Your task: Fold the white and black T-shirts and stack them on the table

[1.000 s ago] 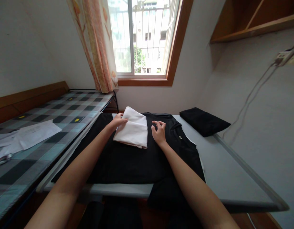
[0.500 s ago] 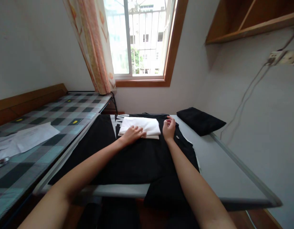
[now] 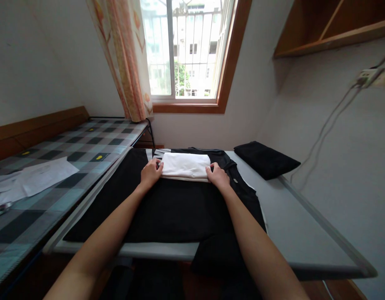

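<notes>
A folded white cloth [image 3: 185, 165] lies on a black T-shirt [image 3: 176, 204] spread flat over a grey table [image 3: 292, 233]. My left hand [image 3: 151, 174] grips the cloth's left end with curled fingers. At the cloth's right end my right hand [image 3: 218, 176] holds on, fingers tucked at its edge. Both forearms reach forward over the shirt.
A folded black garment [image 3: 266, 159] rests at the table's far right. On the left stands a checked-cloth surface [image 3: 70, 154] with white paper [image 3: 39, 175] on it. A window and a curtain [image 3: 126, 58] are ahead; a cable hangs on the right wall.
The white cloth went from a loose tilted fold to a flat narrow bundle. My left hand left its top and took its left end; my right hand came down to its right end.
</notes>
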Demonstrator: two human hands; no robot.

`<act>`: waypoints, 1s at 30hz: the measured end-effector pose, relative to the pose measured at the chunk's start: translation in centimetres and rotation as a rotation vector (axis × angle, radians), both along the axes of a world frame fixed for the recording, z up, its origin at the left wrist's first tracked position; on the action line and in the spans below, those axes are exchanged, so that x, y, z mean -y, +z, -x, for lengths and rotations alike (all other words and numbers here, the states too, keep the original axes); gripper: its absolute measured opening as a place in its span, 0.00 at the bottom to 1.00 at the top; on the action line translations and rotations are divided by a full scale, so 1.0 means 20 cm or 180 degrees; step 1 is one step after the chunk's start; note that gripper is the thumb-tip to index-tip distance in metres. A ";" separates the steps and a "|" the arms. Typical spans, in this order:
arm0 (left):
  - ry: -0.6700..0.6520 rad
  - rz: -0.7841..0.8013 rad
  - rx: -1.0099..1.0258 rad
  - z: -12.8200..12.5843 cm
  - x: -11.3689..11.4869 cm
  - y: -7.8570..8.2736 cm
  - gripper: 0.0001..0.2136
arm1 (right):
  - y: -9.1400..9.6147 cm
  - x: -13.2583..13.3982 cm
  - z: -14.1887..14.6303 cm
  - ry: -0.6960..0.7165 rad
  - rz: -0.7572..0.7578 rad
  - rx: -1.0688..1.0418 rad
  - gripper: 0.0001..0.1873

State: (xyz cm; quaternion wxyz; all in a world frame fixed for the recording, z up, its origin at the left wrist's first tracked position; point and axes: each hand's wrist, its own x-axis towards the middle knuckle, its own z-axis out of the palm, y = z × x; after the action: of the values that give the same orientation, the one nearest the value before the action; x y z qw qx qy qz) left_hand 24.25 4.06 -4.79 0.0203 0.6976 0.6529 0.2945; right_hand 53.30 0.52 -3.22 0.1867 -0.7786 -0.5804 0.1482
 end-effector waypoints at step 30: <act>-0.1341 -0.0522 -0.0170 0.02 0.01 0.04 0.10 | 0.04 0.03 0.02 0.1408 -0.1066 0.0677 0.14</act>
State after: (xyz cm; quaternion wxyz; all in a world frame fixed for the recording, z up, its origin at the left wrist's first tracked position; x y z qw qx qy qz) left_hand 23.87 3.76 -4.09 0.0072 0.8253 0.4670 0.3172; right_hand 52.80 -0.16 -2.47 0.2139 -0.6028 -0.7687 0.0050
